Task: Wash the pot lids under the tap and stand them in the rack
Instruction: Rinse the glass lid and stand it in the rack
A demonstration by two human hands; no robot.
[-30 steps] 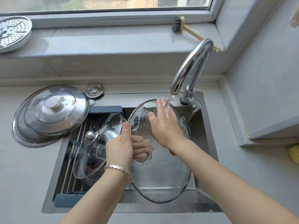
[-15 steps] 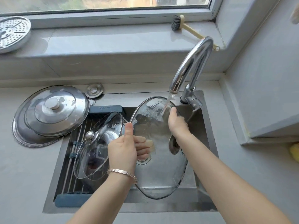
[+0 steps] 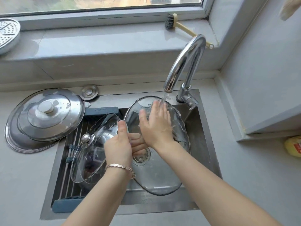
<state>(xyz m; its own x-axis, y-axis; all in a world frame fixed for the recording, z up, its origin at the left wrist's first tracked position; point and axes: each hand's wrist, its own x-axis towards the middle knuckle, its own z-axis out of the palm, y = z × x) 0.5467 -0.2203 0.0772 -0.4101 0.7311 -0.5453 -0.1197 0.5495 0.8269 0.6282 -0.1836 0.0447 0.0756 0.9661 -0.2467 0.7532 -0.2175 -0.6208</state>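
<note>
A large glass lid (image 3: 156, 178) is held tilted over the sink, its far edge under the running tap (image 3: 184, 62). My left hand (image 3: 120, 144) grips its left rim, thumb on top and fingers behind the glass. My right hand (image 3: 158, 126) lies flat on the lid's upper part with fingers spread, and water runs over the fingertips. A second glass lid (image 3: 91, 154) with a steel knob leans on the roll-up rack (image 3: 71, 162) across the sink's left half. A steel lid (image 3: 44, 118) lies on the counter to the left.
A small metal disc (image 3: 89, 91) lies behind the sink. A perforated steel plate (image 3: 8, 33) and a dish brush (image 3: 179, 25) rest on the window sill. A yellow object (image 3: 294, 147) sits at the right edge. The sink drain (image 3: 141, 156) shows through the glass.
My right hand went from the lid's face to its right rim and has come back flat onto the upper face under the stream. The lid tipped slightly. My left hand kept its grip.
</note>
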